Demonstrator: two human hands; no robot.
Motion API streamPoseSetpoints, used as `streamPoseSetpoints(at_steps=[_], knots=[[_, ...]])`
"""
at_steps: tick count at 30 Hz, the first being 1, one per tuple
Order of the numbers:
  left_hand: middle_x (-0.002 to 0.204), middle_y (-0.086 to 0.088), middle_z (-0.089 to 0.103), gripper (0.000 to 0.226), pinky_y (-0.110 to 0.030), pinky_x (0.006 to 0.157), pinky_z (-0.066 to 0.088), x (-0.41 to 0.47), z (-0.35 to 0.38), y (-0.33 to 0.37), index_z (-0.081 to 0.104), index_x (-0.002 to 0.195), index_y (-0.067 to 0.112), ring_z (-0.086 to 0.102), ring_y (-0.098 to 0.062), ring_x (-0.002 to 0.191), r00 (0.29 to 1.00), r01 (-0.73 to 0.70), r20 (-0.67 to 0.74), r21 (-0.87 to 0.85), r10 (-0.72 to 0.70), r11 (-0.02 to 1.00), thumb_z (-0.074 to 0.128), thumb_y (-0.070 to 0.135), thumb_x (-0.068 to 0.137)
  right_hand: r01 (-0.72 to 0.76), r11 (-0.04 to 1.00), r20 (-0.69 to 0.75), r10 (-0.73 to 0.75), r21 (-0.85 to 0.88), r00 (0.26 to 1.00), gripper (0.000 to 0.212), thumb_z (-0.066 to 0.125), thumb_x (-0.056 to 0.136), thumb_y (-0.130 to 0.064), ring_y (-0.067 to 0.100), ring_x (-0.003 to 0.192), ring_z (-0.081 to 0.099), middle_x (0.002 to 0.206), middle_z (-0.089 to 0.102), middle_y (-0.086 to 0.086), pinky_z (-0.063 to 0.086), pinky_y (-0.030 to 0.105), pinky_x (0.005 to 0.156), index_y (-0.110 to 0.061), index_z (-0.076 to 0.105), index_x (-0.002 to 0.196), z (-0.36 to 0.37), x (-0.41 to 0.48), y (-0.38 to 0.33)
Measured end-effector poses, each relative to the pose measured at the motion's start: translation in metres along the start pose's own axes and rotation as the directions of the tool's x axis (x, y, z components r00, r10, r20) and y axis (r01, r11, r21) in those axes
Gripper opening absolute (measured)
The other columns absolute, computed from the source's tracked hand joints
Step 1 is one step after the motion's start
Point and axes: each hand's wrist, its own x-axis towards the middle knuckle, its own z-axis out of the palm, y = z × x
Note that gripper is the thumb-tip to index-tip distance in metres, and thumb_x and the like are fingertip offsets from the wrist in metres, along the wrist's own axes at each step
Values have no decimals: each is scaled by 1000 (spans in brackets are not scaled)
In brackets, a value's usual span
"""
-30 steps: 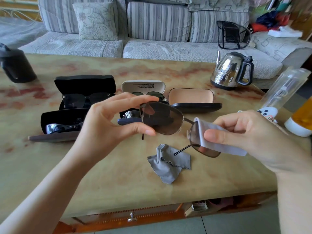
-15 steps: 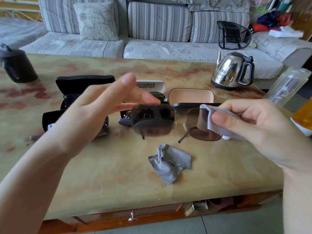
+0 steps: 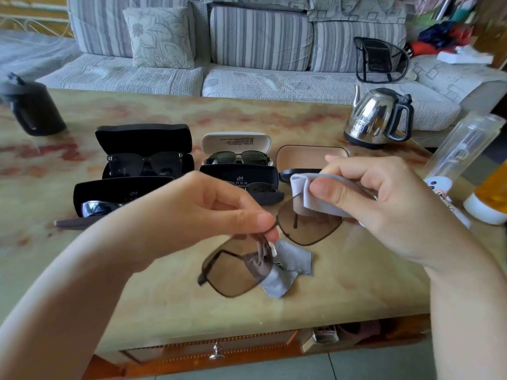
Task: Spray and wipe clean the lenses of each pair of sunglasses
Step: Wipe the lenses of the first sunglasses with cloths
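**Left grip is now moving to the bridge**

The left hand [image 3: 205,209], hovering loosely over one lens half a second ago, is now pinching the brown sunglasses [image 3: 233,272] at the bridge above the table [image 3: 164,311], and the frame is tilting down leftwards. The right hand [image 3: 384,204] is pinching a grey cloth [image 3: 315,193] onto the right-side lens. Five open cases [image 3: 142,138] are holding four other pairs [image 3: 145,164], and a second cloth [image 3: 296,259] is lying below the glasses

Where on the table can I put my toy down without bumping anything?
Bare table lies along the near edge, in front of the loose grey cloth, and on the far strip between the black jug and the kettle. The middle is crowded with open glasses cases, and bottles stand at the right edge.
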Motion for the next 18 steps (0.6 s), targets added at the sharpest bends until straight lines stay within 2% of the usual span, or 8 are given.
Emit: streamPoseSetpoints(at_steps=[4,6,9,12,13,15,16,18], knots=[[89,4,77,11,-17,91,49,2,5,-4,79,77,27,70,-10,90,993,21,115,-29,-18,999,80,38,75,-23,1000,2,23,9,1000,22,55,92,-34,2,78,61,79,72,-13,44,30,100,-29,67,74,5,1,1],[88,4,77,16,-14,85,50,2,7,-4,79,76,27,70,-7,88,995,7,99,-65,0,998,74,41,72,-19,998,-9,19,57,1000,24,54,93,-29,-7,75,59,71,69,-21,45,12,85,-25,67,73,7,1,-2],[82,3,76,15,-10,74,48,3,6,-3,79,72,24,70,-4,79,1000,3,4,-111,-3,994,81,39,70,-8,988,-188,37,153,982,29,53,95,-27,0,69,58,70,70,-8,42,13,67,-15,72,76,15,1,2],[76,0,75,12,-11,69,48,3,5,-4,78,68,22,68,-6,74,998,18,-55,-124,-25,992,81,34,68,-78,883,-464,317,463,827,26,62,91,-31,11,84,61,87,74,12,43,28,80,-12,76,78,27,-2,14],[75,-1,74,11,-11,68,48,3,5,-5,78,68,21,68,-6,73,997,19,-76,-143,-30,990,79,32,68,-113,808,-462,439,578,771,23,64,89,-32,14,87,61,90,73,10,44,33,84,-16,78,78,28,-4,18],[72,1,73,9,-11,64,49,3,4,-6,78,67,19,67,-5,70,992,18,-121,-204,-44,979,82,26,65,-160,644,-323,564,748,760,23,61,87,-32,15,94,67,97,74,3,49,37,93,-18,79,90,29,-7,27],[71,1,72,12,-11,64,50,3,5,-6,78,67,17,67,-5,69,989,16,-142,-226,-49,974,81,28,63,-171,579,-254,579,797,775,31,62,87,-32,16,97,70,100,75,4,52,37,96,-15,74,110,29,-8,30],[70,1,72,24,-12,65,52,3,6,-7,77,68,14,67,-6,69,982,6,-180,-247,-52,969,69,36,61,-183,488,-179,604,854,777,98,79,75,-35,24,108,68,112,72,10,53,39,97,-12,24,153,29,-7,37]])
